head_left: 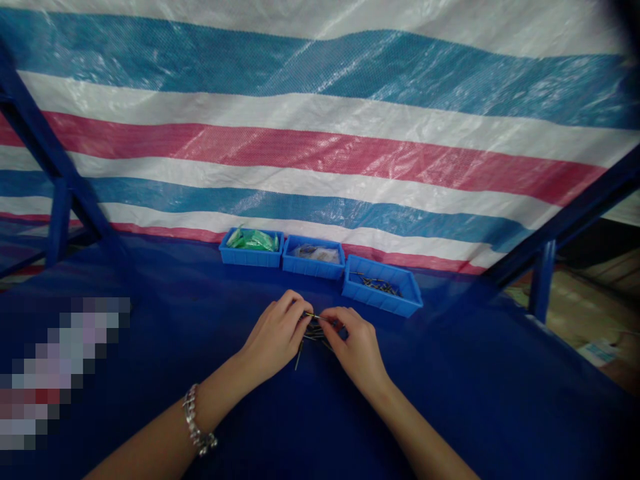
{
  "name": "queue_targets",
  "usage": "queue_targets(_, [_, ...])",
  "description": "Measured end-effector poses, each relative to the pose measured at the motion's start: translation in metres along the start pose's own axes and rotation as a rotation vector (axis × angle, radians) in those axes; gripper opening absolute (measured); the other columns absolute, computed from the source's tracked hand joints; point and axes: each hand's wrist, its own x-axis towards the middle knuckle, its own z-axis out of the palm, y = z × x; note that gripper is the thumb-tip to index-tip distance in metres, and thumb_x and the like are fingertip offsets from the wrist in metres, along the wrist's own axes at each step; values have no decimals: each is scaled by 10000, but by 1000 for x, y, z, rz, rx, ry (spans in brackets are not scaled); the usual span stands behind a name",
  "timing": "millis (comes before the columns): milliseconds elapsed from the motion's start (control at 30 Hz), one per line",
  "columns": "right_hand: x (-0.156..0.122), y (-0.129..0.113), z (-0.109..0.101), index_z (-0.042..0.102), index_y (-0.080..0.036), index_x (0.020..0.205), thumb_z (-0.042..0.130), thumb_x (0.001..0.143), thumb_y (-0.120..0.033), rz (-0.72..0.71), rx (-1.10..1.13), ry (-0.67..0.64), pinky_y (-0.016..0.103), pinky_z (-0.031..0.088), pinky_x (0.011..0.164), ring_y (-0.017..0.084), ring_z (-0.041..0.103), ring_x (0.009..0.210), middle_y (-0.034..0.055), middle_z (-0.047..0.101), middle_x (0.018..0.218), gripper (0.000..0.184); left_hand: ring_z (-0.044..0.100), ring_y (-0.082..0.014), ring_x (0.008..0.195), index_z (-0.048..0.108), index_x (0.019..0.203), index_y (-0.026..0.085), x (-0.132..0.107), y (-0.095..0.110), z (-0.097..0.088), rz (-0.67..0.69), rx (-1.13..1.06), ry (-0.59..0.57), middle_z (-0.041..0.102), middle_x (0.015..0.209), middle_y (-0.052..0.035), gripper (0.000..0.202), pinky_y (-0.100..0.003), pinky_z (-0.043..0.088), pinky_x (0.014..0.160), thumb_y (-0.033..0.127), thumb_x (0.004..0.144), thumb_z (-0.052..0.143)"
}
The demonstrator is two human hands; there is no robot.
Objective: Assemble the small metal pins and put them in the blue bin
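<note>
Tarp (320, 153) first, since it fills the whole back of the view: blue, white and red stripes, hung behind a dark blue table (450, 400). Three blue bins sit in a row at the table's far edge. From the hands, the green-stuff bin (250, 259) is at 11 o'clock, the middle bin (313, 269) at 12 with something greyish in it, and the right bin (380, 303) at 1 with dark little bits inside.

The left hand (277, 337), bracelet (197, 423) on that wrist, is curled in with thumb and forefinger pinched together. The right hand (356, 347) mirrors it, fingertips nipped shut. Both seem to be gripping the same thin pin (315, 316), held level between them. It's too small to say more than that.

Right under the fingertips, near the middle of the table, is a loose heap of pins (315, 332), with one stray at 6 o'clock of it.

My guess on handling: these weigh almost nothing and are stiff, smooth, prone to rolling and possibly pointy. A fingertip pinch on the shaft, away from the ends, looks like the way to hold one.
</note>
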Motion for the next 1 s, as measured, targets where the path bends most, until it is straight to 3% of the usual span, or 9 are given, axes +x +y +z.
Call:
queue_targets(733, [3,8,0,664,-200,827,494,774,-217,61,132,-157,267,417,586,166,549,629,35,643,727,179,492,-130,839,467,993,170,-2,1,3,42,-108,13,447,988,-49,163,-279,435,771,174,846,397])
queue_targets(867, [9,13,-5,658,-167,758,566,725,-324,343,447,-117,245,400,525,140,538,548,36,640,654,185,508,-131,807,413,1081,169,-2,0,5,-11,-75,51,425,1047,-66,248,-303,453,764,202,836,421])
queue_targets(1000, [16,25,-23,644,-149,760,645,646,-381,743,811,69,198,338,438,84,476,449,14,616,566,259,508,-137,807,406,1079,166,-2,1,4,-34,-47,39,418,1051,-69,245,-326,450,782,215,840,415])
